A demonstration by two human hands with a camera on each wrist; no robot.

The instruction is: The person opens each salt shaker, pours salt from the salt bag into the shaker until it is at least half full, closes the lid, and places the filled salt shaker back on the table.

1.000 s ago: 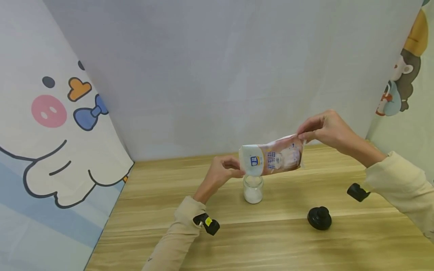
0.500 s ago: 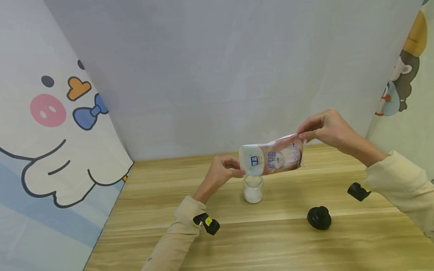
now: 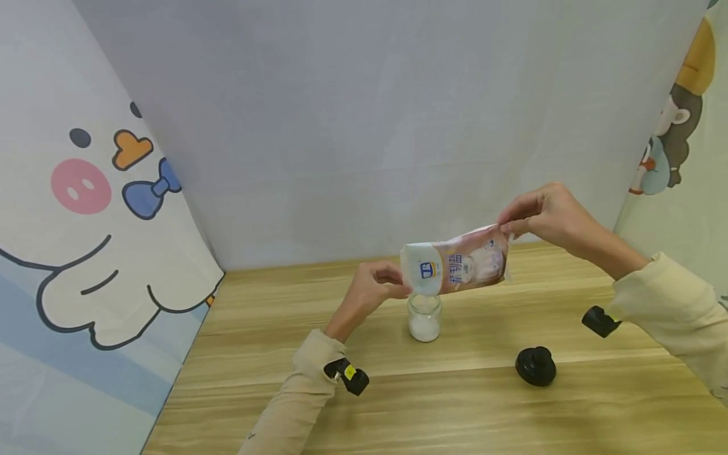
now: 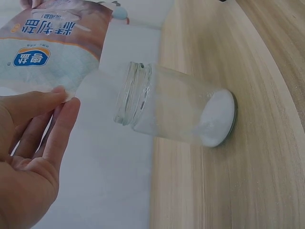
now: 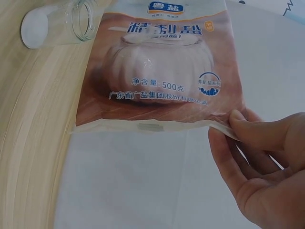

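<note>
A printed bag of salt (image 3: 466, 262) is held tilted above a glass jar (image 3: 424, 319), its left end lower. My left hand (image 3: 372, 291) pinches a corner at that lower end. At the raised end, my right hand (image 3: 554, 218) pinches the other corner between thumb and fingers. In the left wrist view, a faint white stream of salt (image 4: 97, 83) runs from the bag's corner to the jar's mouth. White salt (image 4: 217, 119) covers the jar's bottom. The jar stands upright on the table, apart from both hands.
A black round lid (image 3: 536, 366) with a knob lies on the wooden table (image 3: 455, 411), right of the jar and nearer me. Behind the table hangs a pale cloth (image 3: 352, 139). A cartoon-printed cloth (image 3: 102, 253) borders the left side.
</note>
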